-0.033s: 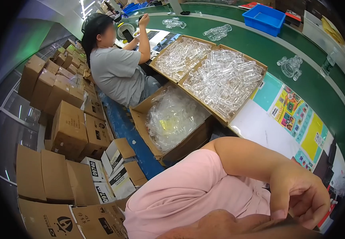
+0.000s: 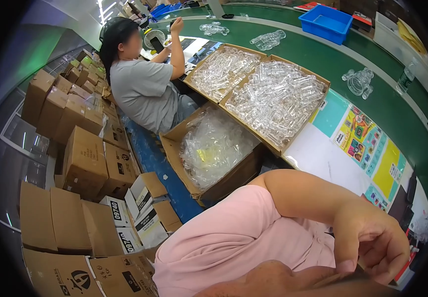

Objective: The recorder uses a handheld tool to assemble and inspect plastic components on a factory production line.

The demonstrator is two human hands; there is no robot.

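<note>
My left arm, in a pink sleeve, bends across the lower part of the view. At its end, my left hand (image 2: 372, 240) is held close to me at the lower right, its fingers curled inward and the thumb pointing down. Whatever lies within the curled fingers is hidden. Beside this hand is the white worktable (image 2: 317, 153), with a colourful printed sheet (image 2: 367, 143) on it. Farther off, two shallow cardboard trays hold many clear plastic pieces (image 2: 278, 96). My right hand is out of view.
An open carton of clear plastic bags (image 2: 214, 148) stands below the trays. Clear bottle-like pieces (image 2: 268, 39) and a blue bin (image 2: 325, 24) are on the green conveyor (image 2: 303, 54). A co-worker in grey (image 2: 142, 86) sits at far left, holding up a hand. Cartons (image 2: 83, 158) are stacked left.
</note>
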